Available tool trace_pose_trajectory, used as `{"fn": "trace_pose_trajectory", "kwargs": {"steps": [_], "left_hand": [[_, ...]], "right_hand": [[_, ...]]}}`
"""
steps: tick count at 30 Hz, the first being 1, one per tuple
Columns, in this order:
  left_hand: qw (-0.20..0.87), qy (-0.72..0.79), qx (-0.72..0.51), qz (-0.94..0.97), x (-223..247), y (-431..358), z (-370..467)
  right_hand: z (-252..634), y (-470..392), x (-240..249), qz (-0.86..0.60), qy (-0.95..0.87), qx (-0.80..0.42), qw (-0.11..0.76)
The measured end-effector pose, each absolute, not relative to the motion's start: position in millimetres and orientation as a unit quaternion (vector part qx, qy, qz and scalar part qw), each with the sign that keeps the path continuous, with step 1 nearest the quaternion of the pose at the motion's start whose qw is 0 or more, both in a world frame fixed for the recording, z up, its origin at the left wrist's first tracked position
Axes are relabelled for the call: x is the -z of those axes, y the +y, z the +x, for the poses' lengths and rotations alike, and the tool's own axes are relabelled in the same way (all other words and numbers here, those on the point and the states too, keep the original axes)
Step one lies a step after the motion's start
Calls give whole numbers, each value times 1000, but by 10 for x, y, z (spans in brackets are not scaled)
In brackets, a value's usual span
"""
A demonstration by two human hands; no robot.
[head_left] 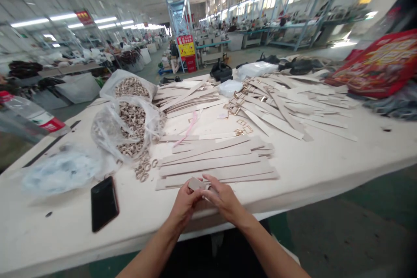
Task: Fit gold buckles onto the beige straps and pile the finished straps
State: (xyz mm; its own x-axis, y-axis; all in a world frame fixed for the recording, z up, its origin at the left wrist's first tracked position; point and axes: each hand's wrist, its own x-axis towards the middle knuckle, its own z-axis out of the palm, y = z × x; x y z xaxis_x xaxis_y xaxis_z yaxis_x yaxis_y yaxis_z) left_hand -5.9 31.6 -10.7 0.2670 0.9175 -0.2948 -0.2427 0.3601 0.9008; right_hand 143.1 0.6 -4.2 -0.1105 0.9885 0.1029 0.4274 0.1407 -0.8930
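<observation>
Close to the table's front edge, my left hand (185,200) pinches a beige strap (196,183) whose blunt end sticks up from the fingers. My right hand (224,197) meets it there, fingers bent around the same strap; the exact grip is partly hidden. Just beyond both hands lies a row of flat beige straps (215,163). Small beige loops (142,171) are scattered left of that row, spilling from a clear plastic bag of loops (132,128). Gold-coloured buckles (243,128) lie behind the straps.
A black phone (104,204) lies at the left, near a crumpled bluish plastic bag (63,171). A second bag of loops (130,87) stands farther back. Buckled straps (276,104) are heaped at the right, beside a red bag (378,65). A plastic bottle (35,115) is at the left edge.
</observation>
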Motion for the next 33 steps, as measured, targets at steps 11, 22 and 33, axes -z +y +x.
{"fn": "trace_pose_trajectory", "kwargs": {"steps": [11,22,33], "left_hand": [[596,402,-324,615,-277,557,381],[341,392,-207,829,-304,2886,1797],[222,348,-31,910,8,3611,2855]], "right_hand": [[1849,37,-16,-486,-436,-578,489],[2648,156,177,-554,-365,-502,555],[2668,208,335,-537,-369,-519,554]]}}
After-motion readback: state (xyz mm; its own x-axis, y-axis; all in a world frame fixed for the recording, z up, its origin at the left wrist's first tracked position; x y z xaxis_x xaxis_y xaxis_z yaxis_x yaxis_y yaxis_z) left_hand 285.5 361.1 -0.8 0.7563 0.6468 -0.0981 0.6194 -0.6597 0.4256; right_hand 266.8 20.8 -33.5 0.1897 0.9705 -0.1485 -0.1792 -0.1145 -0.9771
